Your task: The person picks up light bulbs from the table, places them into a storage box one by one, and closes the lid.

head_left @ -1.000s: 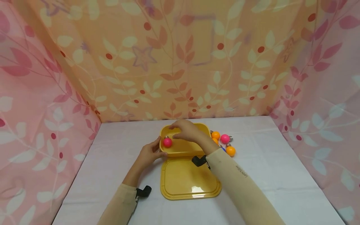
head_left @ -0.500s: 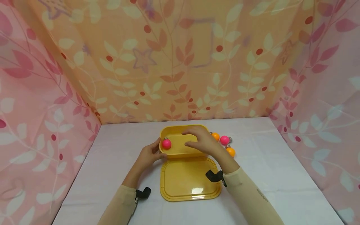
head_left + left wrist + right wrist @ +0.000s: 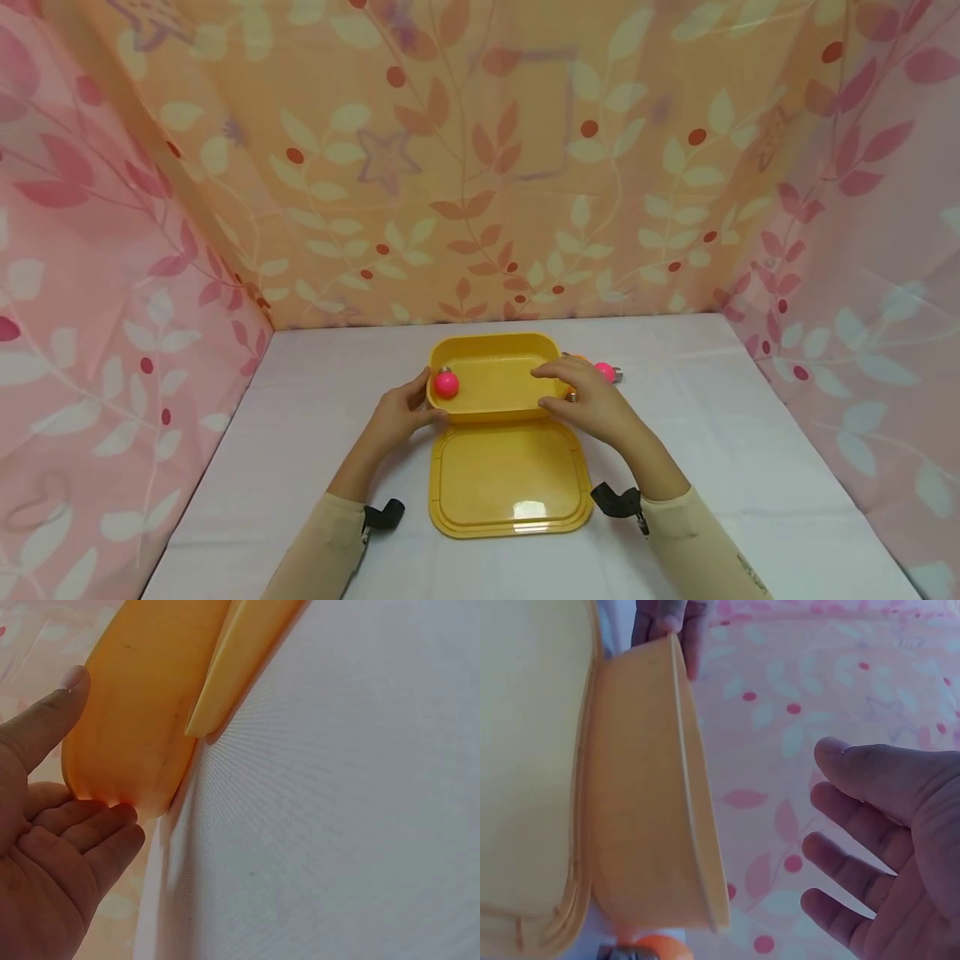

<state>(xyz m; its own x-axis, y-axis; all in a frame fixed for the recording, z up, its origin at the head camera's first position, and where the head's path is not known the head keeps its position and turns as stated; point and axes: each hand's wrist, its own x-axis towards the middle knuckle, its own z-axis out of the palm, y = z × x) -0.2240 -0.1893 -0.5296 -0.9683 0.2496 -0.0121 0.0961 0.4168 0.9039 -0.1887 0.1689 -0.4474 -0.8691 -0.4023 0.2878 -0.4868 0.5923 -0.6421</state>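
Right hand (image 3: 588,402): fingers parted, thumb held off from them, nothing gripped; poised at the right end of the yellow box (image 3: 502,375), clear of the rim in the right wrist view.
Left hand (image 3: 401,415): clasping the front left corner of the box, thumb on the front side, fingers against the end wall.
Box position: upright and uncovered on the white tablecloth (image 3: 697,400), between the two hands; long axis running left to right.
Inside bulb (image 3: 447,384): pink, resting at the left end of the box floor, metal base toward the far side; near the left hand, well apart from the right.
Outer pink bulb (image 3: 603,372): on the cloth, right of the box; base pointing right, axis roughly left to right.
Orange bulb (image 3: 667,947): just beside the right end of the box; mostly hidden by the right hand in the head view, axis not determinable.
Lid (image 3: 510,479): flat on the person's side of the box, long axis parallel; contact with the front wall uncertain.
Nearer hand to loose bulbs: right.
Governing relation: fingertips directed left, toward the box; loose bulbs on the opposite, knuckle side.
Access to loose bulbs: judged to require a shift rightward, past the rim.
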